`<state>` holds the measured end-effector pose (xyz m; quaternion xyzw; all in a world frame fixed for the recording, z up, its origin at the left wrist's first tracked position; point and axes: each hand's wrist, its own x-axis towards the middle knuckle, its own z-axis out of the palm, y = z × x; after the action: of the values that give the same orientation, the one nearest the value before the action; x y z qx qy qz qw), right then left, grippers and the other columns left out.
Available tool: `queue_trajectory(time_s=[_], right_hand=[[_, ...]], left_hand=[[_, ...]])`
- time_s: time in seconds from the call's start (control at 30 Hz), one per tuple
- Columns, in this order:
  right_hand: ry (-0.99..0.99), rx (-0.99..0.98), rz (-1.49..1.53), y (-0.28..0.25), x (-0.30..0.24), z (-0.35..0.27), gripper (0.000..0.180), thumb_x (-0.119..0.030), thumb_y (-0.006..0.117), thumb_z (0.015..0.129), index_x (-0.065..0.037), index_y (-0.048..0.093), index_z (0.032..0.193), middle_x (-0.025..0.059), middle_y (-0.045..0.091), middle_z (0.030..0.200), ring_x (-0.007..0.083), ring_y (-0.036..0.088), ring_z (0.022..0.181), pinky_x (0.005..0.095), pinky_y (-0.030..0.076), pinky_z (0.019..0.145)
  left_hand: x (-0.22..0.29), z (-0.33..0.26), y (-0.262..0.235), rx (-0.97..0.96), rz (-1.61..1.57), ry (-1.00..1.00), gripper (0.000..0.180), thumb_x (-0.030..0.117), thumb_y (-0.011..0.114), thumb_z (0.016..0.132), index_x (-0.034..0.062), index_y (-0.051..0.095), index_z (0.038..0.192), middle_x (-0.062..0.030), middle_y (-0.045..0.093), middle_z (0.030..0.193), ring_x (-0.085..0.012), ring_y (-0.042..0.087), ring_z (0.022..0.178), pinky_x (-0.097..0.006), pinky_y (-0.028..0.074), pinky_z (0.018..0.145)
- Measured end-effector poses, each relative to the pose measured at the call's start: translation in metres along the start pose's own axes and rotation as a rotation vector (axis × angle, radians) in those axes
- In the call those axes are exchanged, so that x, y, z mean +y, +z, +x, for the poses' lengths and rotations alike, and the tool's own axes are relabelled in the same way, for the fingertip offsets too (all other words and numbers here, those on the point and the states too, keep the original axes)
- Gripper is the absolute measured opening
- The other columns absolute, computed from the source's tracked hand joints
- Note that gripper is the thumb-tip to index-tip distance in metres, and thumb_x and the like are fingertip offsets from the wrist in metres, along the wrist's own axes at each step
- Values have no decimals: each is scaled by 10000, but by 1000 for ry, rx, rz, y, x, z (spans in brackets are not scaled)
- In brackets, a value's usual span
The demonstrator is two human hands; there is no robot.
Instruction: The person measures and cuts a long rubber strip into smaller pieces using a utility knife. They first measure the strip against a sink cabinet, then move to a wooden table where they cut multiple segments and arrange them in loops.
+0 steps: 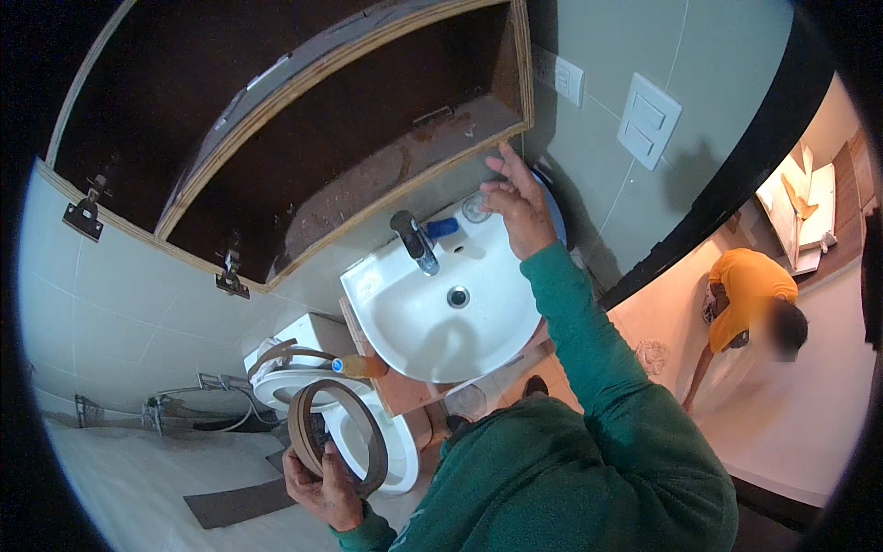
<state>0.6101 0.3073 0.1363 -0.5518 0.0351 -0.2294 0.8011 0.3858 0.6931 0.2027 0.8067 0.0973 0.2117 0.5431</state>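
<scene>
My left hand [326,489] grips a coil of brown edge-banding strip [299,419], held upright in front of the toilet [403,460]. The coil forms a wide ring with an open middle. My right arm reaches up past the sink. My right hand [524,207] has its fingers apart and nothing visible in it. Its fingertips are at the lower right corner of a wall cabinet [399,207]; whether they touch it I cannot tell. The cabinet has pale plywood edges, a dark inside and no door over the part in view. Two metal hinges [232,276] hang from its edge.
Below the cabinet are a white sink [395,322], a dark faucet [416,247] and a small blue object [442,227]. An orange bottle [363,366] lies beside the toilet tank. Dark flat pieces [239,503] lie lower left. Through the doorway, a person in orange [750,285] bends down.
</scene>
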Motion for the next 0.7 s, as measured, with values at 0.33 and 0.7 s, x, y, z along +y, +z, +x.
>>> queue_trajectory(time_s=[0.33,0.7], right_hand=[[-107,-15,-67,-122,-42,-80,708,33,612,839,-55,513,1535,131,614,1399,151,609,1057,309,558,885],[475,-29,-1119,-216,88,-250,871,-68,657,846,34,276,1623,336,563,1286,455,651,1101,487,565,923]], left_hand=[[-11,-7,-5,103,105,-34,260,128,774,925,-5,644,1106,-12,626,826,-54,477,571,-229,329,487],[-1,8,27,-30,100,31,290,191,810,909,24,670,1100,16,591,767,-30,454,558,-218,298,469]])
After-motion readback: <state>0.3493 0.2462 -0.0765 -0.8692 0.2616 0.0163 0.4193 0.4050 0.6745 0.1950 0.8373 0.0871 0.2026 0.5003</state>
